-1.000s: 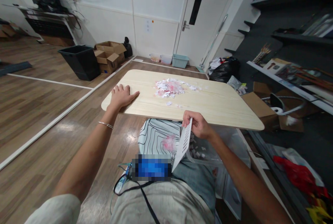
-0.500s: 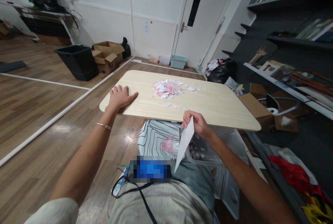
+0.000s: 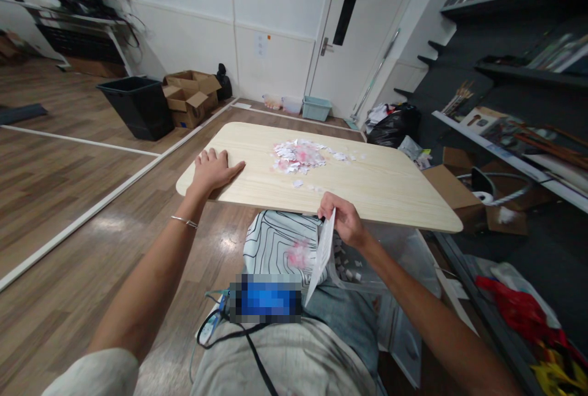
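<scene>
My left hand lies flat with fingers spread on the left end of a pale wooden tabletop. At the table's near edge, my right hand pinches the upper end of a white sheet of paper, which hangs down over my lap, seen almost edge-on. A heap of torn white paper scraps with pink stains lies in the middle of the tabletop. Below the right forearm is a clear plastic bin with small paper pieces inside. A patterned cloth with a pink stain covers my lap.
A black waste bin and open cardboard boxes stand on the floor at the back left. Dark shelves with assorted items line the right side. An open carton sits beyond the table's right end.
My right hand has shifted slightly left, and the paper in it has turned more edge-on. My left hand stays in place on the tabletop.
</scene>
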`<state>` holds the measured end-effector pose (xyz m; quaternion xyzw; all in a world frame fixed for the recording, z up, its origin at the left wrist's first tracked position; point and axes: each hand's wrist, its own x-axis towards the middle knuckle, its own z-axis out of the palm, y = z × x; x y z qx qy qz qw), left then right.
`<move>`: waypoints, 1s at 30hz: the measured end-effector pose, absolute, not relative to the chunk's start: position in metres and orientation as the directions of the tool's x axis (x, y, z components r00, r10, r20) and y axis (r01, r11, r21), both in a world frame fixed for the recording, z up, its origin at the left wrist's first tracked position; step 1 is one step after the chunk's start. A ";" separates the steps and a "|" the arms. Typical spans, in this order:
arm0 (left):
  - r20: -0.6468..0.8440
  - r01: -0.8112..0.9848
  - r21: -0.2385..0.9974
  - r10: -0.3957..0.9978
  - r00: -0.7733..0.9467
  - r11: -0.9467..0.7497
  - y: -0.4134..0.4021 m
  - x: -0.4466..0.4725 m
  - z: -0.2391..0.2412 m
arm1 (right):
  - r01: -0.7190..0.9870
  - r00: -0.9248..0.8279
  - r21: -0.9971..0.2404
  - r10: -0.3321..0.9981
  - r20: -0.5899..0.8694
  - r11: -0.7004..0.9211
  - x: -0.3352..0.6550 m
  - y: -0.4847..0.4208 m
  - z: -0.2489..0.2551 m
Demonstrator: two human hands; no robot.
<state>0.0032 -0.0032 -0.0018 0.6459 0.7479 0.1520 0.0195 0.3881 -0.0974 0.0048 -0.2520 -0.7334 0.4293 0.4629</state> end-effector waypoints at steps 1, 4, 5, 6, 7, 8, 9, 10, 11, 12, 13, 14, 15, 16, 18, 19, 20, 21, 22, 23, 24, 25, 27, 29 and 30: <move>0.169 0.960 0.254 0.972 -0.163 0.117 -0.003 0.003 -0.002 | -0.067 -0.413 -0.868 0.778 0.472 0.491 0.387 -0.098 0.004; 0.168 0.961 0.251 0.973 -0.160 0.114 -0.004 0.003 -0.001 | -0.176 -0.301 -0.860 0.805 0.510 0.479 0.387 -0.099 0.005; 0.164 0.962 0.247 0.973 -0.160 0.116 -0.004 0.004 0.000 | -0.201 -0.274 -0.854 0.809 0.519 0.480 0.389 -0.100 0.007; 0.160 0.963 0.243 0.974 -0.160 0.119 -0.004 0.004 0.000 | -0.220 -0.258 -0.852 0.814 0.520 0.475 0.390 -0.100 0.009; 0.156 0.964 0.238 0.975 -0.161 0.122 -0.004 0.004 0.001 | -0.234 -0.252 -0.855 0.821 0.512 0.462 0.392 -0.100 0.011; 0.153 0.964 0.236 0.975 -0.163 0.124 -0.005 0.005 0.001 | -0.244 -0.259 -0.863 0.828 0.498 0.442 0.394 -0.100 0.013; 0.153 0.964 0.236 0.975 -0.164 0.125 -0.005 0.005 0.001 | -0.247 -0.277 -0.874 0.834 0.477 0.418 0.395 -0.100 0.015; 0.154 0.963 0.238 0.974 -0.164 0.124 -0.005 0.005 0.001 | -0.241 -0.300 -0.887 0.839 0.454 0.394 0.396 -0.100 0.015; 0.157 0.962 0.242 0.974 -0.164 0.123 -0.005 0.006 0.001 | -0.229 -0.322 -0.899 0.843 0.431 0.373 0.397 -0.100 0.015; 0.161 0.961 0.247 0.973 -0.166 0.123 -0.006 0.006 0.001 | -0.218 -0.342 -0.909 0.845 0.412 0.355 0.397 -0.100 0.014; 0.166 0.960 0.252 0.972 -0.167 0.122 -0.006 0.006 0.000 | -0.213 -0.355 -0.916 0.847 0.396 0.339 0.397 -0.100 0.013; 0.170 0.959 0.258 0.972 -0.164 0.116 -0.005 0.006 0.001 | -0.217 -0.360 -0.921 0.850 0.384 0.324 0.396 -0.100 0.011; 0.177 0.958 0.268 0.972 -0.151 0.100 -0.006 0.006 0.001 | -0.234 -0.362 -0.921 0.852 0.379 0.311 0.396 -0.099 0.010; 0.193 0.957 0.283 0.973 -0.129 0.071 -0.006 0.006 0.002 | -0.256 -0.363 -0.921 0.853 0.374 0.295 0.395 -0.097 0.008; 0.265 0.943 0.333 0.962 -0.064 -0.029 -0.010 0.007 0.007 | -0.303 -0.367 -0.917 0.856 0.363 0.258 0.397 -0.093 0.006; 0.324 0.927 0.365 0.945 -0.037 -0.089 -0.014 0.009 0.011 | -0.325 -0.368 -0.915 0.860 0.354 0.238 0.399 -0.090 0.006; 0.396 0.906 0.396 0.918 -0.024 -0.147 -0.021 0.012 0.015 | -0.348 -0.367 -0.912 0.863 0.347 0.219 0.402 -0.087 0.006; 0.470 0.883 0.426 0.882 -0.028 -0.199 -0.031 0.017 0.020 | -0.371 -0.365 -0.907 0.866 0.342 0.201 0.405 -0.084 0.007; 0.537 0.859 0.449 0.842 -0.040 -0.246 -0.043 0.024 0.025 | -0.395 -0.363 -0.899 0.866 0.343 0.190 0.409 -0.082 0.009; 0.596 0.840 0.460 0.801 -0.052 -0.288 -0.058 0.033 0.029 | -0.420 -0.359 -0.888 0.865 0.350 0.186 0.413 -0.079 0.011; 0.624 0.821 0.454 0.782 -0.016 -0.346 -0.076 0.046 0.033 | -0.444 -0.348 -0.877 0.866 0.359 0.185 0.417 -0.078 0.013; 0.630 0.792 0.441 0.774 0.062 -0.422 -0.094 0.060 0.035 | -0.467 -0.330 -0.864 0.870 0.367 0.187 0.420 -0.077 0.015; 0.593 0.707 0.393 0.750 0.293 -0.587 -0.130 0.092 0.033 | -0.493 -0.277 -0.846 0.886 0.373 0.202 0.425 -0.076 0.017; 0.496 0.637 0.336 0.705 0.506 -0.694 -0.157 0.125 0.024 | -0.490 -0.216 -0.842 0.905 0.368 0.225 0.429 -0.075 0.016; 0.438 0.614 0.320 0.687 0.579 -0.722 -0.165 0.140 0.017 | -0.483 -0.195 -0.843 0.909 0.368 0.237 0.430 -0.074 0.015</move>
